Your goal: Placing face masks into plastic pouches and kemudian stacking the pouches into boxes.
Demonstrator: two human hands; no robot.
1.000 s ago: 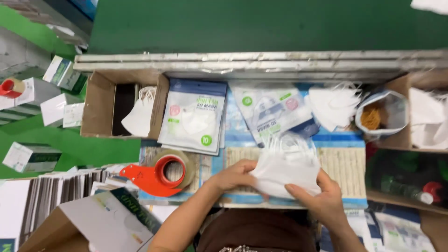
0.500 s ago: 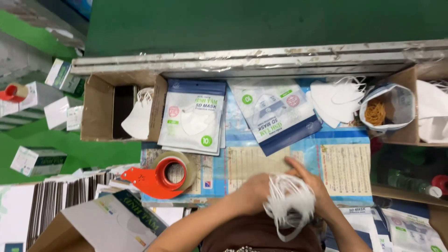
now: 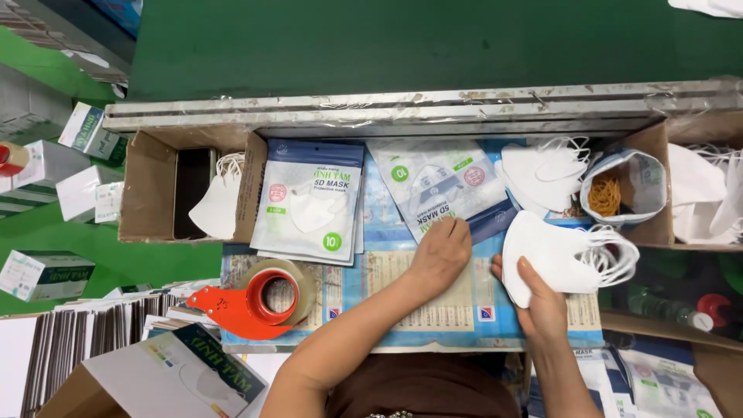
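My right hand (image 3: 542,298) grips a stack of white face masks (image 3: 561,255) with ear loops hanging off to the right. My left hand (image 3: 441,251) rests flat on the lower edge of a pile of printed mask pouches (image 3: 441,186), fingers on the top pouch. A second pile of pouches (image 3: 309,201) lies to the left of it. More loose white masks (image 3: 546,174) sit behind the held stack. Both hands work over a blue printed sheet (image 3: 402,310) on the table.
An orange tape dispenser (image 3: 259,302) lies at the front left. A cardboard box (image 3: 182,186) at the left holds a mask and a dark phone. A bag of rubber bands (image 3: 615,193) stands at the right, beside another box of masks (image 3: 700,193). Flat cartons (image 3: 85,340) are stacked lower left.
My right hand has carried the mask stack from the front centre out to the right. My left hand has let go of it and reached forward onto the pouch pile.
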